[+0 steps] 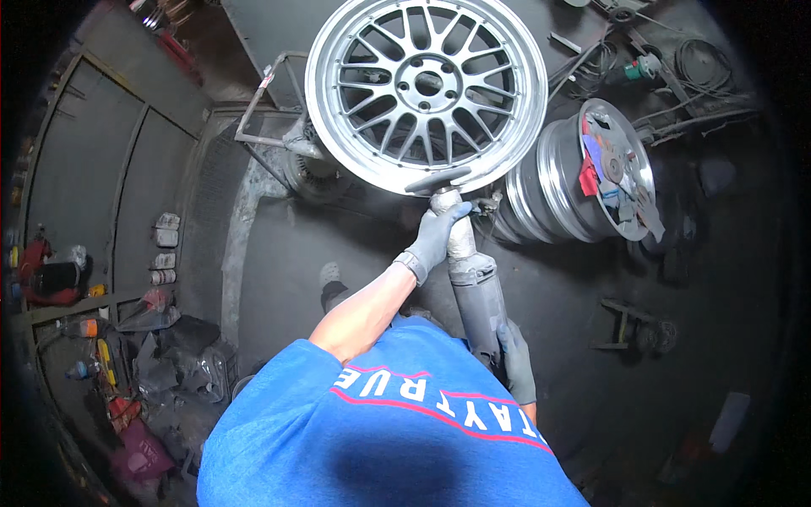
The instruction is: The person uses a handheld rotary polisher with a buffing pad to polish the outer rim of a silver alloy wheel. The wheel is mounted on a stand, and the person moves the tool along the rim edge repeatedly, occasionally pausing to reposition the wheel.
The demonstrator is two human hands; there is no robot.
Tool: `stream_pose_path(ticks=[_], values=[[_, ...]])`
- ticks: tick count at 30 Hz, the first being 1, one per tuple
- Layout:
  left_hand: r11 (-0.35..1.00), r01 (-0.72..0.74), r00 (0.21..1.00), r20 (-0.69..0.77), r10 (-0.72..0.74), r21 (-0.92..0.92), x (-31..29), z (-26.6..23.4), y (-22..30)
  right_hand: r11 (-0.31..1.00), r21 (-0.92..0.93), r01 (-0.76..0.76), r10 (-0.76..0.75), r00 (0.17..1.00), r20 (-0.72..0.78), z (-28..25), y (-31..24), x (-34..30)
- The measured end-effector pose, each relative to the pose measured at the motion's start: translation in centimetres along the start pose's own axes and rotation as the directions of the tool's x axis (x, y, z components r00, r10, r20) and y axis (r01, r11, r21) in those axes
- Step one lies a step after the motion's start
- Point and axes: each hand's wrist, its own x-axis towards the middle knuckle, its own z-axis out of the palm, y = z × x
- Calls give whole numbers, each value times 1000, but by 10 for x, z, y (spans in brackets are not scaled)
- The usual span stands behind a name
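Note:
Both my gloved hands hold a long grey angle grinder. My left hand is wrapped round its pale, wrapped front neck, just behind the head. At the rear of the body, my right hand grips the casing; some of its fingers are hidden behind the tool. A dark disc on the grinder's head lies against or very close to the lower lip of a silver alloy wheel; contact cannot be made out for sure. The wheel faces me, with many mesh spokes and a polished outer lip.
Right of the wheel, stacked rims carry gloves, red cloth and discs. A bent metal frame stands at the left. Coiled cables lie at the far right. Cans and bags line the left side. A small metal stand sits lower right.

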Motion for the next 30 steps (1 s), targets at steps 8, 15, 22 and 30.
stream_pose_path(ticks=[8,15,22,30], values=[[993,-110,987,-111,114,46,1,-77,66,993,95,-65,48,984,174,74,-26,25],[990,-141,984,-113,141,11,-1,-95,111,999,30,36,-42,974,221,96,5,74],[999,-50,996,-80,50,-2,-11,-70,53,1000,8,30,-31,986,166,44,27,55],[995,95,995,13,-94,-20,-12,-3,-12,986,169,3,-12,999,48,-10,49,25]])
